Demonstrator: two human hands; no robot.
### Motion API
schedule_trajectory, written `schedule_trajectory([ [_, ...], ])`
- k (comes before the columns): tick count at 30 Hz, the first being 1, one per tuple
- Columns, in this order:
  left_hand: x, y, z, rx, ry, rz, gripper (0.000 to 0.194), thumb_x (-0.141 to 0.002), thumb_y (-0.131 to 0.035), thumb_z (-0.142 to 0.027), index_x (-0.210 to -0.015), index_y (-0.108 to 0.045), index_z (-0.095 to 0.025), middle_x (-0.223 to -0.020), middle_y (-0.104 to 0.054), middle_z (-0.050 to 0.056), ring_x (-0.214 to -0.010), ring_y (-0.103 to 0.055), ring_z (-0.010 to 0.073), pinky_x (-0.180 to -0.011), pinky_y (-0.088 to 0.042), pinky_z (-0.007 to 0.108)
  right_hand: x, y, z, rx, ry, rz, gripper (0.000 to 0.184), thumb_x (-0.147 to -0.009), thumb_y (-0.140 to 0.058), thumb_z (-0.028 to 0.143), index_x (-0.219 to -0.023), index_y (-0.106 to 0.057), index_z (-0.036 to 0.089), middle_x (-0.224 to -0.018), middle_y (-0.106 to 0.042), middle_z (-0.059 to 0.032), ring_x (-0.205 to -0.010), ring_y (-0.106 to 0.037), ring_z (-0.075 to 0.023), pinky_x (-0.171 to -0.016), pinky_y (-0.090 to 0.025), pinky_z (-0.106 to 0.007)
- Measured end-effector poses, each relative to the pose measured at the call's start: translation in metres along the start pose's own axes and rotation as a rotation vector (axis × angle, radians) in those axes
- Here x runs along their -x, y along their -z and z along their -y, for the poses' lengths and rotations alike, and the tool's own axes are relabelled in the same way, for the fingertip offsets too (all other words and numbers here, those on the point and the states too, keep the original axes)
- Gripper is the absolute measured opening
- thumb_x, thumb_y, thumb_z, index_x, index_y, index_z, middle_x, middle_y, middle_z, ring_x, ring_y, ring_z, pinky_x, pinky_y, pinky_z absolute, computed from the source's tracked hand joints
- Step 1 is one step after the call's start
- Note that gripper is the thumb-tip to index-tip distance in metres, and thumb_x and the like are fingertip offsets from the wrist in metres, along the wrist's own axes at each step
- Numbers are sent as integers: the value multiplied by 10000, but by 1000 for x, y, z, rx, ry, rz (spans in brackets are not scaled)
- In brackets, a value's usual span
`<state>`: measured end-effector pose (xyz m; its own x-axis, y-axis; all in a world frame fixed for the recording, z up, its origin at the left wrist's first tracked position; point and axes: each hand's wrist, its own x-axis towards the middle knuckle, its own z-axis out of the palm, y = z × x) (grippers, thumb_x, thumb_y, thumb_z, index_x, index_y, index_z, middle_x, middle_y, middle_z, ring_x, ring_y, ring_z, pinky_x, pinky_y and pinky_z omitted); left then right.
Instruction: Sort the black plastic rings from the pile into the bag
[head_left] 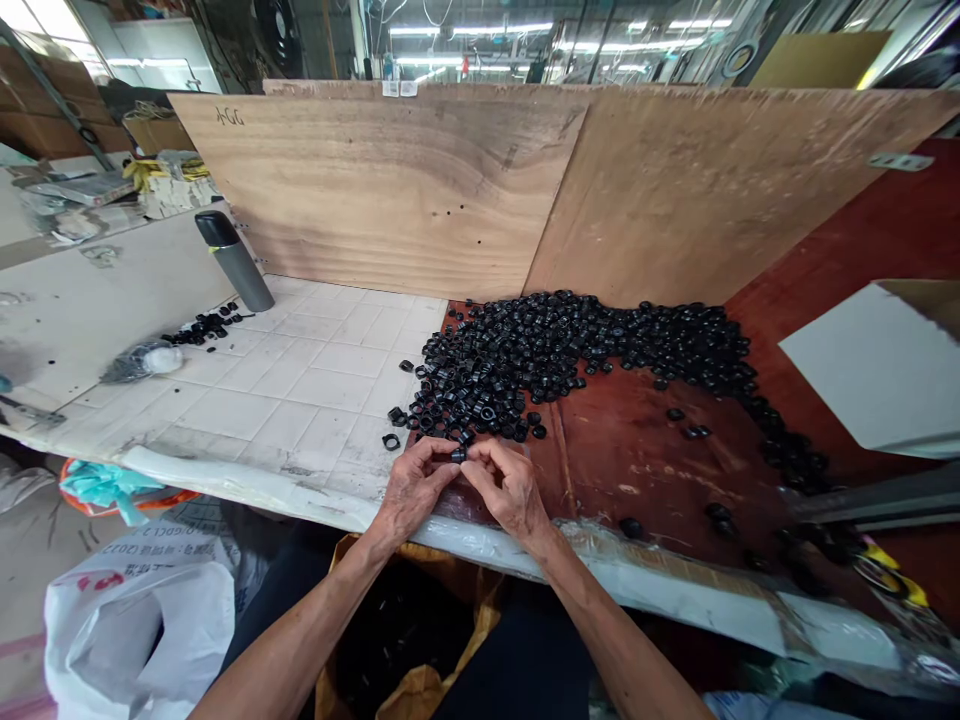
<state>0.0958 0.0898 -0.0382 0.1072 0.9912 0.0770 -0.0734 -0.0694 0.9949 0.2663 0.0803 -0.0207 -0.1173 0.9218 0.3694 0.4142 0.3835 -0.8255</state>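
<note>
My left hand (pixel 412 485) and my right hand (pixel 506 487) meet at the front edge of the table. Between their fingertips is a small black ring-shaped part (pixel 458 455), pinched from both sides. Just beyond the fingers lies a large pile of similar black parts (pixel 540 345), spread over the reddish-brown board and curving away to the right. A loose black ring (pixel 391 441) rests on the white surface, to the left of my left hand. The fingers partly cover the held part, so its full shape is hidden.
Wooden boards (pixel 390 190) wall off the back. A grey bottle (pixel 236 262) stands at the left near a plastic bag (pixel 141 361) and scattered black parts. A white box (pixel 874 370) is at right. Below the edge sit a brown bag (pixel 420 690) and a white sack (pixel 142 610).
</note>
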Motion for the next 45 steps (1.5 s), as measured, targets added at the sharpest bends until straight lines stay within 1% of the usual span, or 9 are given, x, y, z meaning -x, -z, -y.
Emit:
schedule_trajectory([
  [2, 1, 1, 1, 9, -6, 17, 222, -802, -785, -297, -1007, -769, -214, -1063, -744, 52, -962, -704, 209, -896, -569, 332, -1, 0, -1, -26, 7, -6, 151, -903, -634, 359, -924, -693, 222, -759, -680, -18, -632, -610, -175, -627, -489, -282],
  [11, 6, 4, -1, -205, -187, 23, 179, -867, -709, -223, -1042, -747, -221, -1071, -752, 57, -1008, -715, 222, -936, -566, 361, 1, -6, -8, -71, -86, 54, 176, -945, -573, 373, -881, -650, 228, -589, -594, 19, -519, -560, -159, -510, -425, -252],
  [16, 32, 9, -6, -471, -447, -21, 257, -921, -592, -140, -1122, -720, -235, -1114, -750, 82, -1041, -716, 219, -947, -566, 359, 9, -9, 7, -345, -340, 248, 253, -947, -555, 455, -854, -590, 222, -575, -534, 56, -401, -414, -103, -403, -290, -225],
  [19, 48, 25, -22, -540, -374, 138, 244, -921, -608, -173, -1127, -725, -235, -1088, -762, 74, -1008, -722, 218, -902, -564, 329, 11, -2, 11, -321, -446, 379, 372, -942, -565, 523, -732, -564, 216, -550, -548, 47, -391, -402, -96, -400, -270, -226],
  [22, 44, 38, -38, -631, -113, 341, 113, -889, -686, -274, -958, -761, -227, -864, -770, 21, -787, -716, 192, -733, -545, 283, 7, 13, 0, 51, -329, 199, 405, -910, -616, 472, -609, -536, 212, -540, -550, 18, -502, -504, -134, -506, -357, -247],
  [26, 12, 28, -36, -768, -102, 61, 157, -882, -656, -256, -1008, -722, -189, -804, -722, 18, -745, -682, 188, -734, -531, 296, -4, 23, -26, 395, -196, -212, 71, -834, -621, 271, -809, -617, 205, -713, -618, -18, -649, -590, -191, -618, -441, -285],
  [30, -17, 1, -14, -851, -218, 52, 262, -851, -614, -116, -1095, -684, -182, -850, -718, 30, -795, -686, 199, -811, -541, 327, -12, 5, -31, 369, -3, -86, 115, -837, -637, 206, -952, -649, 201, -938, -671, -75, -814, -651, -221, -741, -521, -313],
  [35, -34, -10, 1, -998, -279, 38, 460, -819, -534, -6, -1216, -681, -188, -971, -736, 72, -888, -704, 223, -901, -540, 364, -17, -15, -32, 465, 33, -52, 50, -875, -644, 183, -922, -654, 196, -943, -674, -87, -837, -659, -239, -753, -524, -327],
  [45, -28, -3, -12, -959, -145, 69, 185, -892, -607, -179, -939, -785, -195, -945, -800, 72, -865, -744, 232, -862, -549, 352, -14, -5, -37, 179, 24, -115, 147, -902, -615, 184, -1007, -715, 203, -969, -756, -80, -836, -714, -223, -766, -547, -313],
])
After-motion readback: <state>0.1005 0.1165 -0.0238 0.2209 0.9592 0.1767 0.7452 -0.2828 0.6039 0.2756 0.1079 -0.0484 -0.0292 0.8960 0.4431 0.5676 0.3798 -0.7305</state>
